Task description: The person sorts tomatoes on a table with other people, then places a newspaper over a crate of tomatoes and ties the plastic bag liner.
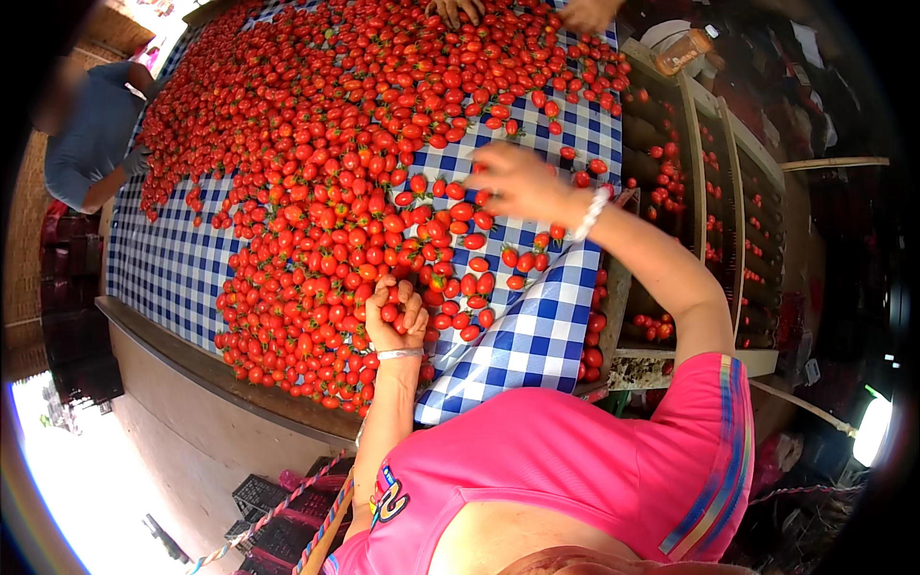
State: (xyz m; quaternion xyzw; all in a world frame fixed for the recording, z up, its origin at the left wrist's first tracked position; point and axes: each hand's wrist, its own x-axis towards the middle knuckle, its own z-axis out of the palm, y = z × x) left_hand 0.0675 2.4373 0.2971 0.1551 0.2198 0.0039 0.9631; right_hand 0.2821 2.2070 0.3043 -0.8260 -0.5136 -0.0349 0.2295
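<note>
A large heap of red cherry tomatoes [316,249] covers much of a blue-and-white checked cloth [522,350]. My left hand [396,314] rests at the near right edge of the heap, its palm partly turned up. Its fingers curl round cherry tomatoes, with red showing between them. Farther right and higher up, my right hand [525,184] is over the thinly scattered tomatoes. Motion smears its bent fingers, and red shows close to the fingertips. I cannot make out whether it grips a tomato.
Right of the table stands a slatted wooden sorting rack [698,172] with tomatoes in its channels. A bottle [685,50] lies by its far end. A gloved co-worker in blue [91,134] is at the left. Other people's hands [455,10] reach in at the far edge. Dark crates [264,496] sit below.
</note>
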